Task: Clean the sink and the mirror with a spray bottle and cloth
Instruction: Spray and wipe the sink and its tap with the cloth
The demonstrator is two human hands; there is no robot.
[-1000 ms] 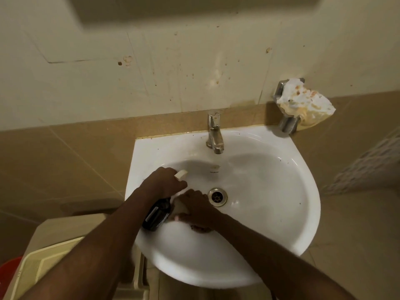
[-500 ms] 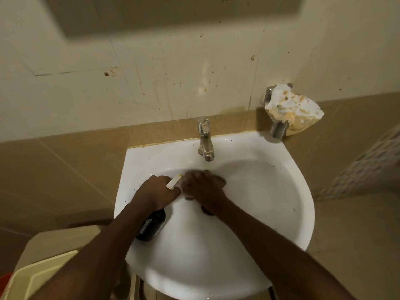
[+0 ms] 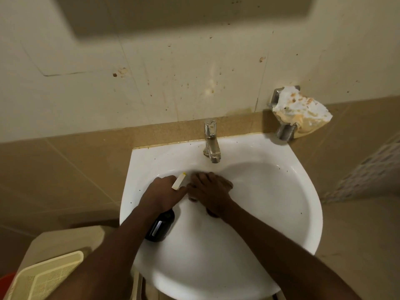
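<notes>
Left hand [image 3: 161, 191] gripping dark spray bottle [image 3: 160, 228], nozzle aimed far into sink [image 3: 270, 213] for respraying; right hand [image 3: 207, 189] pressed flat, fingers spread, presumably scrubbing with a hidden cloth near tap [image 3: 211, 144]

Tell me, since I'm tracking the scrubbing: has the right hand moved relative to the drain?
Yes. The right hand moved from beside the drain up the sink toward the tap, now covering it.

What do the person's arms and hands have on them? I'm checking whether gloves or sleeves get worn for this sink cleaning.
Nothing is worn that shows in the head view. The left hand and right hand are bare, with no gloves and no rings or watch visible. Both forearms are bare right down to the bottom edge of the picture, so no sleeve shows; anything worn higher up is out of frame.
</notes>
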